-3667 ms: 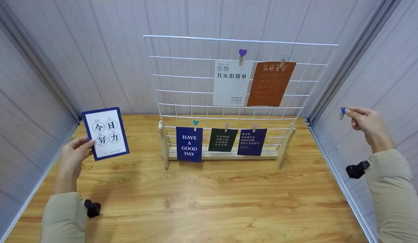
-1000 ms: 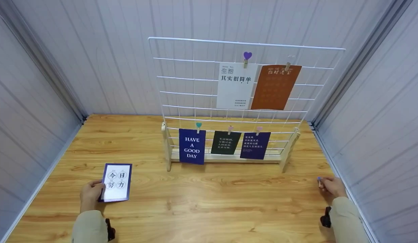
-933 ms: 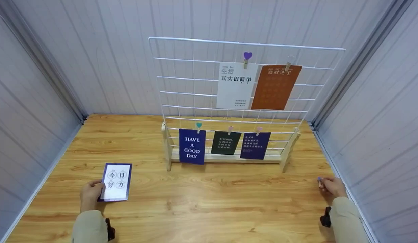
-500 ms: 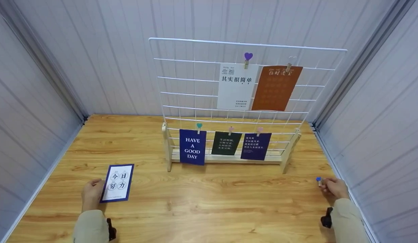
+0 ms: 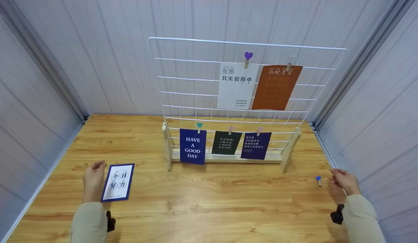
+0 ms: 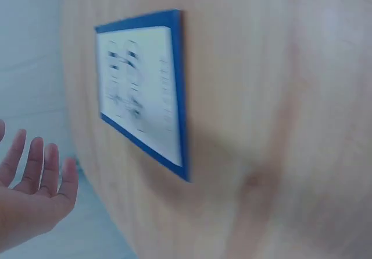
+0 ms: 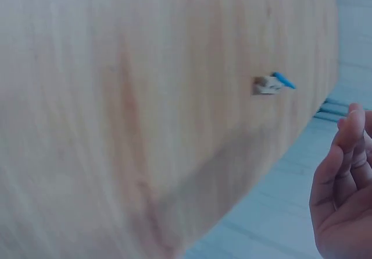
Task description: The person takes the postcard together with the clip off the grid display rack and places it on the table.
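A blue-bordered white card with large characters lies flat on the wooden table. Just left of it is my left hand, apart from the card and holding nothing; the left wrist view shows its fingers loosely bent. On the table's right side lies a small wooden clothespin with a blue heart on top. My right hand is to the right of that clothespin, with nothing in its relaxed fingers. In the right wrist view the clothespin sits apart from the hand.
A white wire grid on a wooden stand rises at the back. Heart clothespins hold a white card, an orange card and several smaller dark cards on it. Panel walls flank the table.
Both hands came down from the air to the table. The left hand let go of the blue-bordered card, and the right hand let go of the blue-heart clothespin and drew away rightward.
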`<state>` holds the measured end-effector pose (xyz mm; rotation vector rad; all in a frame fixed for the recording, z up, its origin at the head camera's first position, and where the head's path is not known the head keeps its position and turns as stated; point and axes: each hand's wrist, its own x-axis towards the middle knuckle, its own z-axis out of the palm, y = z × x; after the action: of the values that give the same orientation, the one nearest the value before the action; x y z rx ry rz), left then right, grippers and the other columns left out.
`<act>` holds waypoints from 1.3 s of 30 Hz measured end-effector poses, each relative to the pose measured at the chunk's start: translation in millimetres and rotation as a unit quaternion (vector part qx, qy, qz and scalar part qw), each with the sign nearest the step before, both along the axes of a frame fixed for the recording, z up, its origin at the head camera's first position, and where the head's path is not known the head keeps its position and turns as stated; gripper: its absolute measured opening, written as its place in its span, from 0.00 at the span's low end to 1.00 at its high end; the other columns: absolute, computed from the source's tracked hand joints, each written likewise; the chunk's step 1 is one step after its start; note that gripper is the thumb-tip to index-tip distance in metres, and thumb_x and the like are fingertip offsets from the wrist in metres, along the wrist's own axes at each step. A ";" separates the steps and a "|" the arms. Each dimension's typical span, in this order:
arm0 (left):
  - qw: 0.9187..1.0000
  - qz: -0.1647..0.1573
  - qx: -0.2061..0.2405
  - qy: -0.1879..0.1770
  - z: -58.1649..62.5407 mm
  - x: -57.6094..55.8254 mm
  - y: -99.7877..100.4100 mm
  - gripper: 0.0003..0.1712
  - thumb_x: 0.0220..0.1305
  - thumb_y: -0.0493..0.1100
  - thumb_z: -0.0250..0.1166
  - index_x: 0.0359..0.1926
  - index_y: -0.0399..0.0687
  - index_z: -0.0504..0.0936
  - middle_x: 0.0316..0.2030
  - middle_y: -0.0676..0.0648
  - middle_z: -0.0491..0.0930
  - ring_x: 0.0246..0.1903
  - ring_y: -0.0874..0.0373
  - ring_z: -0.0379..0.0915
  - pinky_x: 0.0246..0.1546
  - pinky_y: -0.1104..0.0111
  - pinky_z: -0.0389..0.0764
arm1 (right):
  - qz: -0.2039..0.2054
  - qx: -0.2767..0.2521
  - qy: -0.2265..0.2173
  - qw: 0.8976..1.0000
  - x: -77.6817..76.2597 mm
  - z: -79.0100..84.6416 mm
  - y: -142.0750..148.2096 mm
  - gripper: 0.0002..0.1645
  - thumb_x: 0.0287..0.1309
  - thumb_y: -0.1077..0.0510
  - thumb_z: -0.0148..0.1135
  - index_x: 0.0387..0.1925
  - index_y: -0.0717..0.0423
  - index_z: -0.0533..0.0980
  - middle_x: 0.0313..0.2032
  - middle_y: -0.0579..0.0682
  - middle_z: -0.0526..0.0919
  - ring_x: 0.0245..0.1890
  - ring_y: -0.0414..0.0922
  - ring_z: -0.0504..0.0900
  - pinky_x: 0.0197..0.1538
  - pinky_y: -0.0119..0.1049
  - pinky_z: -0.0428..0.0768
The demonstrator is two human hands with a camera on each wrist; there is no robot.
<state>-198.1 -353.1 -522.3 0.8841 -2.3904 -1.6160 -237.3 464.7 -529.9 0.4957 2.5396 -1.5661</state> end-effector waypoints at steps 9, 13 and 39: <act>0.987 -0.066 -0.034 0.142 -16.1 -54.7 -6.0 0.25 0.58 0.59 0.54 0.51 0.50 0.74 0.50 0.46 0.70 0.51 0.51 0.63 0.45 0.58 0.67 | 0.050 0.015 0.036 0.998 -32.5 4.1 17.2 0.42 0.55 0.37 0.49 0.58 0.66 0.60 0.29 0.53 0.78 0.28 0.45 0.78 0.31 0.32 0.77; 0.980 -0.103 -0.039 0.169 62.8 -29.0 52.2 0.23 0.63 0.50 0.51 0.52 0.37 0.71 0.49 0.39 0.69 0.50 0.48 0.62 0.49 0.59 0.64 | 0.085 0.034 0.048 0.995 -13.9 63.9 -21.2 0.42 0.58 0.39 0.47 0.58 0.72 0.58 0.27 0.50 0.78 0.25 0.42 0.77 0.31 0.31 0.76; 0.919 -0.257 -0.059 0.293 195.4 3.1 153.9 0.13 0.62 0.33 0.51 0.45 0.27 0.73 0.43 0.36 0.73 0.43 0.53 0.66 0.40 0.69 0.69 | 0.133 0.077 0.148 0.977 3.4 167.6 -72.0 0.30 0.60 0.46 0.48 0.52 0.67 0.66 0.24 0.48 0.77 0.22 0.40 0.76 0.28 0.29 0.76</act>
<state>-194.9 -199.2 -326.9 -0.2692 -2.3172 -1.5521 -234.0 392.7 -362.3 -0.0753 2.8127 -1.4451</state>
